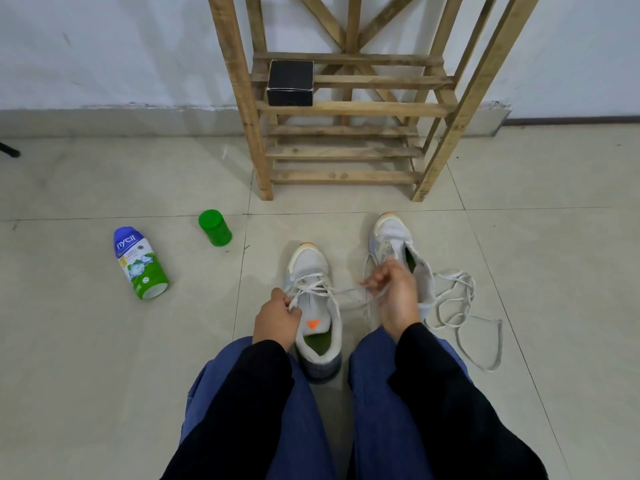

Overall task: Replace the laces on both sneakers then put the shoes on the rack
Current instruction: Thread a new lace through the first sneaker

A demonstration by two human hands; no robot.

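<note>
Two white sneakers with orange toe tips stand on the tiled floor between my knees. The left sneaker carries a white lace threaded through its lower eyelets. My left hand pinches one end of that lace beside the tongue. My right hand pinches the other end, pulled out to the right. Behind my right hand stands the right sneaker, partly hidden by it. A loose white lace lies tangled on the floor to its right. The wooden rack stands against the wall ahead.
A black box sits on the rack's upper shelf at the left. A blue and green powder bottle lies on the floor to the left. A green cap lies nearer the rack. A dark object is at the far left edge.
</note>
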